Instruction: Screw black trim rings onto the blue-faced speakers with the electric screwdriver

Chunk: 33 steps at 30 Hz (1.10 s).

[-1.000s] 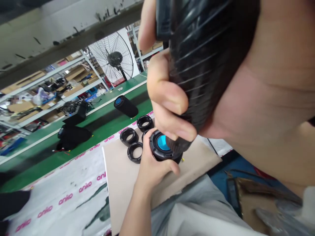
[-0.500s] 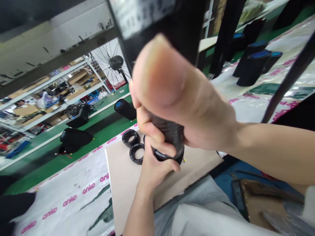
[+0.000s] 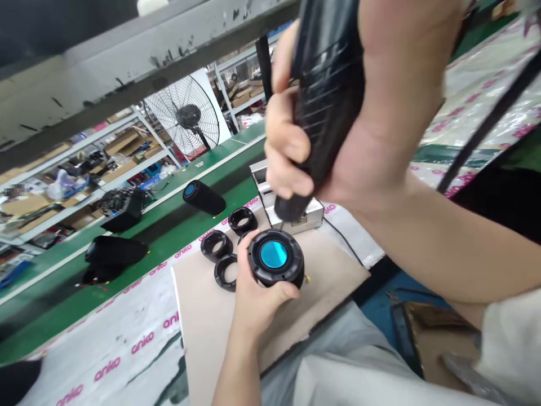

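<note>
Black-rimmed speaker [image 3: 274, 255], sides clasped by left fingers [image 3: 286, 290], is clear of the tool [image 3: 329, 107] right fingers [image 3: 291, 141] grip.

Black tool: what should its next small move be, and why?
Probably the right hand should line the black tool up with the silver box: in view, the tool's lower end overlaps the box's front, contact unclear, while the left hand holds the speaker.

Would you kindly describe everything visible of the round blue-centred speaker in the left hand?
The speaker is round and black, plastic-looking, with a dark ring around a shiny blue disc. That face points up towards the camera, over the tan board. The left hand's grip wraps its side. Its lower body is largely hidden, so whether it rests on the board is unclear.
</note>
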Available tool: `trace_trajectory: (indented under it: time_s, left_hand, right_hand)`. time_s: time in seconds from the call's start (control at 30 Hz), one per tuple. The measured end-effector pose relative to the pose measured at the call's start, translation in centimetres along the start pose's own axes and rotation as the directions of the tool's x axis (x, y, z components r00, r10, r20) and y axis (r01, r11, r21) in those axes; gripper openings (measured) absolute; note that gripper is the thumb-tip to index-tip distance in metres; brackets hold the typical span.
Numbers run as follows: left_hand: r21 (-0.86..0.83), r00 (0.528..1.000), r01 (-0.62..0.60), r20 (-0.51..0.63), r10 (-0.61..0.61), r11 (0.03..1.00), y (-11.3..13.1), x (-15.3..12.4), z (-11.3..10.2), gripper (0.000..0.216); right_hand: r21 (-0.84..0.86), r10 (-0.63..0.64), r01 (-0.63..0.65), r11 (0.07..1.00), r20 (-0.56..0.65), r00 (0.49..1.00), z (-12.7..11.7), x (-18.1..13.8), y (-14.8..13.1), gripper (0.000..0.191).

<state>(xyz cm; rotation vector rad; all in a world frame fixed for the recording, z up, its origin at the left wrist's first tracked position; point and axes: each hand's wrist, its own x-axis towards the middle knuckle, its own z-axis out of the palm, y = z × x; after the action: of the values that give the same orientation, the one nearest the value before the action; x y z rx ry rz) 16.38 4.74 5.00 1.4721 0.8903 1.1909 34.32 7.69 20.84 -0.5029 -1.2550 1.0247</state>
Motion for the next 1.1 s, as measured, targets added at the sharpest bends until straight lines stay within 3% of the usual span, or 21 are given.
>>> trace_trajectory:
  time_s: [0.03, 0.07, 0.23, 0.4, 0.57, 0.67, 0.73, 0.8, 0.87, 0.93, 0.97, 1.03, 1.1]
  left_hand:
    - [-0.001, 1.0, 0.003, 0.007, -0.003, 1.0, 0.0, 0.0, 0.0, 0.107]
    - [0.002, 1.0, 0.014, 0.009, -0.014, 1.0, 0.1, 0.0, 0.1, 0.107]
    - [0.018, 0.998, 0.055, -0.042, -0.054, 0.998, 0.0, 0.0, 0.3, 0.113]
    - [0.024, 0.999, 0.019, -0.034, -0.019, 1.0, 0.0, 0.0, 0.3, 0.107]
    - [-0.013, 0.999, 0.031, -0.036, -0.031, 0.999, -0.3, -0.2, 0.2, 0.105]
    - [-0.011, 0.999, 0.036, -0.029, -0.037, 0.999, -0.4, -0.3, 0.3, 0.105]
    - [0.005, 0.999, 0.023, -0.044, -0.022, 1.0, -0.4, -0.2, 0.5, 0.102]
    - [0.02, 0.998, 0.01, -0.066, -0.009, 1.0, -0.2, -0.1, 0.7, 0.1]
    - [0.033, 0.998, 0.001, -0.063, 0.001, 0.999, 0.0, 0.0, 0.7, 0.099]
    - [0.05, 0.999, -0.011, -0.042, 0.013, 0.999, 0.2, 0.1, 0.7, 0.1]
    - [0.055, 0.999, -0.015, -0.035, 0.017, 0.998, 0.3, 0.1, 0.7, 0.099]
    - [0.046, 0.999, -0.02, -0.03, 0.021, 0.999, 0.3, 0.1, 0.6, 0.099]
    - [0.008, 1.0, -0.017, -0.019, 0.017, 1.0, 0.2, 0.1, 0.6, 0.097]
  right_hand:
    - [0.029, -0.155, 0.156, 0.987, -0.041, 0.987, -0.9, 0.5, 0.9, 0.057]
    - [-0.01, -0.234, 0.234, 0.972, -0.085, 0.968, -1.8, 0.8, 2.1, 0.059]
    - [-0.122, -0.211, 0.188, 0.974, -0.213, 0.954, -4.9, 1.6, 8.5, 0.062]
    - [-0.096, -0.189, 0.169, 0.981, -0.26, 0.947, -5.8, 1.3, 10.8, 0.057]
    - [-0.018, -0.009, 0.006, 1.0, -0.2, 0.98, -5.9, 0.7, 9.1, 0.06]
    - [0.055, -0.082, 0.094, 0.994, -0.195, 0.977, -4.4, 0.5, 5.9, 0.053]
    - [0.099, -0.205, 0.212, 0.972, -0.075, 0.976, -2.5, 0.8, 3.3, 0.054]
    - [0.146, -0.161, 0.16, 0.976, -0.009, 0.987, 0.0, 1.3, 0.9, 0.06]
    - [0.172, 0.08, -0.105, 0.98, 0.144, 0.986, 2.5, 2.0, -0.8, 0.063]
    - [0.13, 0.299, -0.33, 0.935, 0.212, 0.93, 4.4, 2.5, -1.5, 0.065]
    - [0.106, 0.345, -0.375, 0.921, 0.226, 0.911, 4.9, 2.6, -1.4, 0.064]
    - [0.076, 0.298, -0.325, 0.943, 0.249, 0.922, 5.2, 2.6, -0.5, 0.062]
    - [0.105, 0.136, -0.171, 0.98, 0.28, 0.95, 4.7, 2.3, 0.9, 0.058]
